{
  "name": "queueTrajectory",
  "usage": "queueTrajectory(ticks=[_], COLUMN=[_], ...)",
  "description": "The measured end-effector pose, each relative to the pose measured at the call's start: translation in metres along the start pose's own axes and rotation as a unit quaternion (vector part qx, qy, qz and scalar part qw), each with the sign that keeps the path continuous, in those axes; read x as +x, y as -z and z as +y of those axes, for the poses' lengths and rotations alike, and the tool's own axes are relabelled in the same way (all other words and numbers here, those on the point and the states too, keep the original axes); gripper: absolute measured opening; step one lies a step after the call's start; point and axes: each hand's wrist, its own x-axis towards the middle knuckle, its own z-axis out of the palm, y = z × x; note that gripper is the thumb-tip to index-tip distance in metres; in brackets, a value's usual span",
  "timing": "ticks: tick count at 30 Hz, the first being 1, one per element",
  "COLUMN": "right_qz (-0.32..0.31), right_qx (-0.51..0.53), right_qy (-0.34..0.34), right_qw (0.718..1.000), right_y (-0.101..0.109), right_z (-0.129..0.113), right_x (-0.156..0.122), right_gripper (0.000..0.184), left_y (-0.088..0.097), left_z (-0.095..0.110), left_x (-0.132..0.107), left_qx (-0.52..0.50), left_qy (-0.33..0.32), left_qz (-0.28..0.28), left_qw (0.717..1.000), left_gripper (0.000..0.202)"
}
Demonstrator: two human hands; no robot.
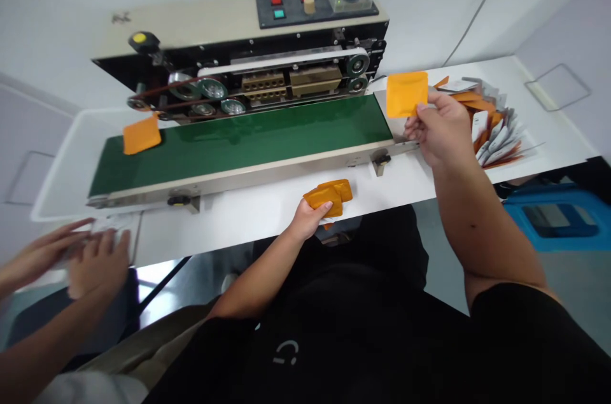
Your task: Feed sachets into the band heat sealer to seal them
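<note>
My right hand (446,127) pinches one flat orange sachet (407,93) by its lower right corner, held up beside the right end of the green conveyor belt (272,133). Near the table's front edge, my left hand (308,219) grips several overlapping orange sachets (329,196), thumb on top. Another orange sachet (142,135) lies at the belt's left end, by the rollers. Behind the belt stands a band sealing machine (229,28) with wheels and heater blocks. To the right of my right hand is a pile of orange and white sachets (496,127).
At the far left, a co-worker's two hands (98,264) are blurred over the table corner. A white bin (57,162) stands at the belt's left end. A blue plastic stool or crate (563,213) is low on the right. Two black-knobbed brackets line the belt's front.
</note>
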Motion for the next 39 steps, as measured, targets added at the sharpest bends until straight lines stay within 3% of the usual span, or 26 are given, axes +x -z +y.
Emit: queueTrajectory(ticks=[2, 7, 13, 18, 22, 25, 27, 30, 34, 39], right_qz=[-0.009, -0.022, -0.027, -0.074, -0.069, -0.023, -0.008, -0.042, -0.097, -0.157], right_qx=[-0.007, -0.038, -0.082, -0.107, -0.125, -0.116, -0.107, -0.121, -0.139, -0.142], right_qy=[-0.031, -0.093, -0.120, -0.122, -0.073, 0.028, 0.102, 0.145, 0.095, 0.034], right_qw=[0.999, 0.995, 0.989, 0.984, 0.987, 0.993, 0.989, 0.981, 0.981, 0.977], right_y=[-0.009, -0.035, -0.060, -0.080, -0.083, -0.072, -0.061, -0.043, -0.028, -0.027], right_z=[-0.006, -0.013, -0.020, -0.020, -0.016, -0.008, 0.004, 0.037, 0.094, 0.137], right_x=[0.017, 0.046, 0.054, 0.054, 0.053, 0.027, -0.007, -0.070, -0.130, -0.144], right_gripper=[0.002, 0.020, 0.023, 0.018, 0.008, 0.005, 0.013, 0.020, 0.025, 0.026], left_y=[0.000, 0.001, 0.003, 0.003, 0.002, 0.000, -0.001, -0.002, -0.003, -0.003], left_z=[0.000, -0.001, -0.003, -0.002, -0.001, 0.000, 0.001, 0.003, 0.001, 0.000], left_x=[0.000, 0.000, 0.000, 0.001, 0.001, 0.000, -0.001, -0.001, 0.000, 0.001], left_qx=[0.001, 0.001, 0.002, 0.000, 0.002, -0.004, -0.008, -0.013, -0.021, -0.005], left_qy=[-0.002, -0.004, -0.002, -0.007, -0.007, -0.003, -0.001, 0.006, 0.000, 0.001], left_qz=[0.000, -0.009, -0.031, -0.053, -0.051, -0.041, -0.038, -0.032, -0.025, -0.038], left_qw=[1.000, 1.000, 1.000, 0.999, 0.999, 0.999, 0.999, 0.999, 0.999, 0.999], left_gripper=[0.059, 0.062, 0.066, 0.064, 0.068, 0.071, 0.072, 0.071, 0.069, 0.067])
